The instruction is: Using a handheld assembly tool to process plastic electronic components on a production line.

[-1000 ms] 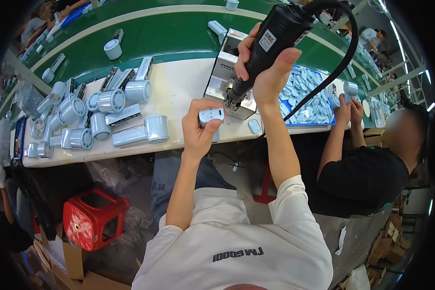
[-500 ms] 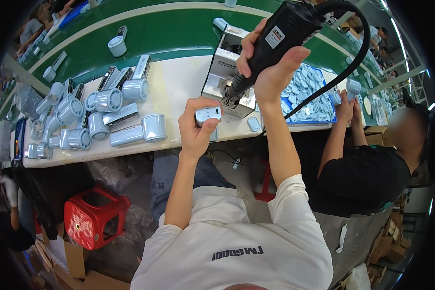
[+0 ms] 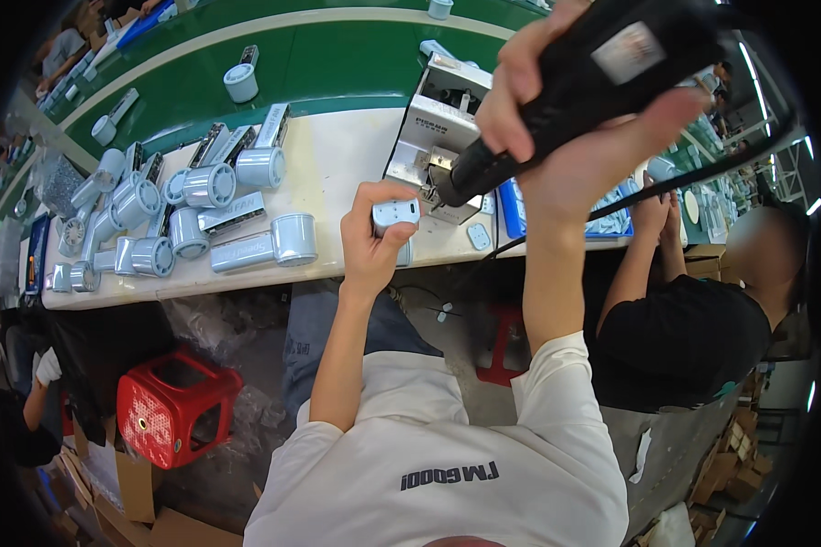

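My left hand (image 3: 363, 239) grips a light blue plastic part (image 3: 395, 214) with a small dark slot and holes, held just above the table's near edge. My right hand (image 3: 570, 164), partly blurred, wraps round a thick black electric screwdriver (image 3: 556, 109). Its tip points down and left at the front of a silver screw feeder (image 3: 426, 137), close to my left fingertips. Whether the tip touches the feeder I cannot tell. Beside the feeder lies a loose light blue piece (image 3: 479, 237).
Several light blue handheld fans (image 3: 263, 244) crowd the table's left side. Right of the feeder, a blue tray (image 3: 513, 214) of small parts sits partly behind my right arm. A green conveyor (image 3: 337, 64) runs behind. A co-worker (image 3: 684, 319) sits at right; a red stool (image 3: 178, 406) stands lower left.
My right hand and the screwdriver have swung up and to the right at the grip end, while the tip stays by the feeder. Fans on the conveyor have shifted right. My left hand stays nearly still.
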The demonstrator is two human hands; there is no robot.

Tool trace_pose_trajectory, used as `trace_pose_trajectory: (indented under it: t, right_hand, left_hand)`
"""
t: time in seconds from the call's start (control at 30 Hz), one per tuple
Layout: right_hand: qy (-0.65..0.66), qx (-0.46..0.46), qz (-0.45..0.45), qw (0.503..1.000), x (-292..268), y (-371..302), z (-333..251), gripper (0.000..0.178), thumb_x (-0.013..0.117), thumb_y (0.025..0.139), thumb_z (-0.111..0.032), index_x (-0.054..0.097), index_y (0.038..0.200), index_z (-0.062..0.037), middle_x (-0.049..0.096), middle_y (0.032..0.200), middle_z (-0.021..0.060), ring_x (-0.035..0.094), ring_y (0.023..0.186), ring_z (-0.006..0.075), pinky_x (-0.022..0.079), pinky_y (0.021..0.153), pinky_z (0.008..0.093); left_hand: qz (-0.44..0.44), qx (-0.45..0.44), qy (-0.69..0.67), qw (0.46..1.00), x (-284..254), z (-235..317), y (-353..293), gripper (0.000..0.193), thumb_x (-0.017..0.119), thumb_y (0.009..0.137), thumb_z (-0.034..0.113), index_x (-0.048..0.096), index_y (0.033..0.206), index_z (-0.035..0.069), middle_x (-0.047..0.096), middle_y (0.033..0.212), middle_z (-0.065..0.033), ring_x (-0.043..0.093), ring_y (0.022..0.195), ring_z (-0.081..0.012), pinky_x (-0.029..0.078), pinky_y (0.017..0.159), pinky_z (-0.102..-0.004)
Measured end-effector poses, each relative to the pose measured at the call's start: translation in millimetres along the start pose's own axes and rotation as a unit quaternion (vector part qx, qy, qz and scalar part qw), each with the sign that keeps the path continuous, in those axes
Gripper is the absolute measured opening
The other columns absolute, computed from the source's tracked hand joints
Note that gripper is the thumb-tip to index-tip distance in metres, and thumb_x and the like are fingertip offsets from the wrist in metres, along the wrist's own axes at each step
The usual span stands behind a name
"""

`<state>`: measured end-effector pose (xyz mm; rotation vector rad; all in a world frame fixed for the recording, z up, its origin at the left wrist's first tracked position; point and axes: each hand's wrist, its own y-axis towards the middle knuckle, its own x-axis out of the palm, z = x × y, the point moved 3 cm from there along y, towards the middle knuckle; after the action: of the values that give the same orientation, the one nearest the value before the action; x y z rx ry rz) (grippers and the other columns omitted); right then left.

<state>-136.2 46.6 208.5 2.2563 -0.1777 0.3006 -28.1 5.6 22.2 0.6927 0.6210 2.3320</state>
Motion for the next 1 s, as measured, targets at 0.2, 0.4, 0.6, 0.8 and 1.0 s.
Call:
trace_pose_trajectory:
  t: [0.2,0.4,0.6,0.8,1.0]
  right_hand:
    - [0.111,-0.031,-0.033,0.993,41.0,29.1,-8.5,0.091,0.027,0.073,-0.085,0.046,0.089,0.0025,0.047,0.056,0.0078,0.040,0.035,0.0106,0.033,0.031,0.0198]
    - [-0.263,0.042,0.082,0.960,62.9,29.2,1.2,0.094,0.024,0.071,-0.088,0.047,0.085,0.0022,0.046,0.052,0.0064,0.036,0.032,0.0115,0.032,0.029,0.0207]
    - [-0.178,0.108,0.093,0.974,65.5,31.3,2.7,0.097,0.025,0.067,-0.091,0.047,0.085,0.0020,0.046,0.053,0.0062,0.037,0.034,0.0104,0.031,0.030,0.0204]
    - [-0.142,0.172,0.082,0.971,63.9,28.6,6.8,0.099,0.023,0.064,-0.093,0.047,0.084,0.0014,0.046,0.054,0.0056,0.037,0.034,0.0097,0.031,0.031,0.0195]
    - [-0.052,0.146,0.052,0.986,58.4,25.0,9.0,0.098,0.023,0.064,-0.092,0.047,0.084,0.0006,0.046,0.054,0.0050,0.036,0.034,0.0099,0.031,0.031,0.0196]
  left_hand:
    - [0.006,-0.003,-0.022,1.000,-1.6,-3.7,0.3,0.040,0.066,0.084,0.036,0.051,0.102,0.003,0.062,0.085,-0.0067,0.056,0.073,-0.0100,0.044,0.066,-0.0216]
    - [0.024,-0.012,-0.032,0.999,-3.7,-6.8,-0.8,0.043,0.067,0.083,0.037,0.051,0.103,0.003,0.062,0.083,-0.0057,0.054,0.072,-0.0086,0.043,0.066,-0.0212]
    - [0.006,-0.015,-0.019,1.000,-4.5,-5.6,0.1,0.045,0.068,0.082,0.038,0.050,0.105,0.003,0.062,0.083,-0.0048,0.053,0.072,-0.0079,0.043,0.065,-0.0215]
    - [0.010,-0.022,-0.033,0.999,-1.6,-3.3,-0.5,0.046,0.068,0.082,0.038,0.050,0.105,0.002,0.062,0.083,-0.0043,0.053,0.072,-0.0077,0.043,0.066,-0.0214]
    - [0.019,-0.024,-0.035,0.999,-0.4,-4.3,-2.5,0.047,0.068,0.081,0.039,0.050,0.105,0.002,0.062,0.084,-0.0041,0.053,0.072,-0.0077,0.043,0.066,-0.0213]
